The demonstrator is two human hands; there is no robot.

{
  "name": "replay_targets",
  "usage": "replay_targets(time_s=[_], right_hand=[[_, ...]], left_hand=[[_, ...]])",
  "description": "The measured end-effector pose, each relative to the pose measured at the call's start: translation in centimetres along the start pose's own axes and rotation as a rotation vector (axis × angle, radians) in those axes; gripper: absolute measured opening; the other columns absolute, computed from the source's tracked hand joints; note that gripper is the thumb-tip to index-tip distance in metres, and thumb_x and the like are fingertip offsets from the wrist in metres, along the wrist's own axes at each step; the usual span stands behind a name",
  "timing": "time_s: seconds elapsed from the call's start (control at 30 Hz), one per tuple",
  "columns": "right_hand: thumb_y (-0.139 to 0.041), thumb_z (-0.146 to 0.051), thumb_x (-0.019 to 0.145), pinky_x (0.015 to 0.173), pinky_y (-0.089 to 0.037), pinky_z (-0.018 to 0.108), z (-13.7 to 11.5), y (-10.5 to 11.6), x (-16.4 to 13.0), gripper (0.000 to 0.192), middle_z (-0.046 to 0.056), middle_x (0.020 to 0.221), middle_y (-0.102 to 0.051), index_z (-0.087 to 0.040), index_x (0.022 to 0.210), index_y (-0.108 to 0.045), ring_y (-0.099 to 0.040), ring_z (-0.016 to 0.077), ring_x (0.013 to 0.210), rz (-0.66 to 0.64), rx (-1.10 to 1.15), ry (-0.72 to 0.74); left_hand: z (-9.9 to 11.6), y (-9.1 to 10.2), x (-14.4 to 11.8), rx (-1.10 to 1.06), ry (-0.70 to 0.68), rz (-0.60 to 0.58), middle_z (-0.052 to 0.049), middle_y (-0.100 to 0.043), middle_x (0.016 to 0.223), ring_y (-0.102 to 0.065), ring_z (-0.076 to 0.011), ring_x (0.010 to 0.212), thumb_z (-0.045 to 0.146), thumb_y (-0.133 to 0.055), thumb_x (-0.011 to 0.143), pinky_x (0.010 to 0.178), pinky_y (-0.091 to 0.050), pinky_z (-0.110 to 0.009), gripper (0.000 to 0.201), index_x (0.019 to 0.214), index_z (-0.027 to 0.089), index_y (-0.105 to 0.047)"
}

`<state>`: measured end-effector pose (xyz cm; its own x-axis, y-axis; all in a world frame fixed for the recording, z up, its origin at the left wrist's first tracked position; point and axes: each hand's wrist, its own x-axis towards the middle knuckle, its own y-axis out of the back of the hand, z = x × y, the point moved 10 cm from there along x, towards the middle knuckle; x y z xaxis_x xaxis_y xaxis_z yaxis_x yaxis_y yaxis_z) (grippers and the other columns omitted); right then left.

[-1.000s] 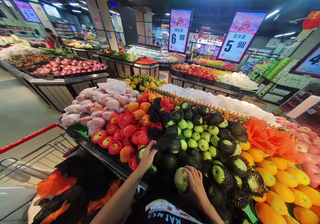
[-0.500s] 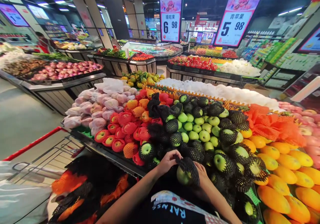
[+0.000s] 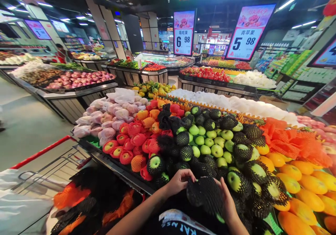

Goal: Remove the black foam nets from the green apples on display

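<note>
1. Where the floor opens at far left, the cart's red bar (image 3: 42,153) slants up toward the fruit stand (image 3: 105,163), and onions (image 3: 78,79) lie heaped on a counter behind.
2. Below the bar, loose orange and black nets (image 3: 70,194) lie in a pile beside the stand.
3. On the stand's left end sits bagged fruit (image 3: 106,123), then apples in red sleeves (image 3: 127,157).
4. The left hand (image 3: 180,183) is closed at the fingertips, pinching the upper left edge of a black net (image 3: 202,193).
5. The net is in front of the person, between the two hands, near the stand's front edge; it covers most of an apple (image 3: 221,219), whose green skin shows at the lower right.
6. The right hand (image 3: 228,201) grips the wrapped apple from the right, fingers pointing up; some of its fingertips are hidden.
7. Behind the hands lie bare green apples (image 3: 216,151), with black-netted ones around them.
8. At far right are mangoes (image 3: 306,209), with orange netting (image 3: 291,141) behind.
</note>
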<state>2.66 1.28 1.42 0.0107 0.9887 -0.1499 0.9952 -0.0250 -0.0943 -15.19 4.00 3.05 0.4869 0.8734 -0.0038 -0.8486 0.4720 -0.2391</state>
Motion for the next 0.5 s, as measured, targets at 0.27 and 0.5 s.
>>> replay_targets(time_s=[0.27,0.5], right_hand=[[-0.083,-0.056,0.063,0.071,-0.050,0.032,-0.2,-1.7,1.2,0.040,0.006,0.074,-0.066,-0.019,0.066,-0.068,-0.061,0.0214,0.074,-0.200,-0.104,0.034],[-0.073,-0.069,0.068,0.063,-0.053,0.034,0.7,-3.0,1.4,0.046,0.001,0.064,-0.059,-0.024,0.074,-0.066,-0.060,0.0211,0.063,-0.253,-0.072,0.000]], left_hand=[[-1.5,-1.6,0.7,-0.287,0.122,-0.063,-0.005,-0.063,0.076,-0.057,-0.0183,0.077,0.043,-0.079,0.062,0.077,-0.042,-0.031,0.035,0.064,0.015,-0.058],[-3.2,-0.8,1.3,-0.569,0.205,0.107,0.004,-0.044,0.058,-0.040,-0.0091,0.056,0.054,-0.076,0.064,0.061,-0.034,-0.025,0.048,0.061,0.019,-0.043]])
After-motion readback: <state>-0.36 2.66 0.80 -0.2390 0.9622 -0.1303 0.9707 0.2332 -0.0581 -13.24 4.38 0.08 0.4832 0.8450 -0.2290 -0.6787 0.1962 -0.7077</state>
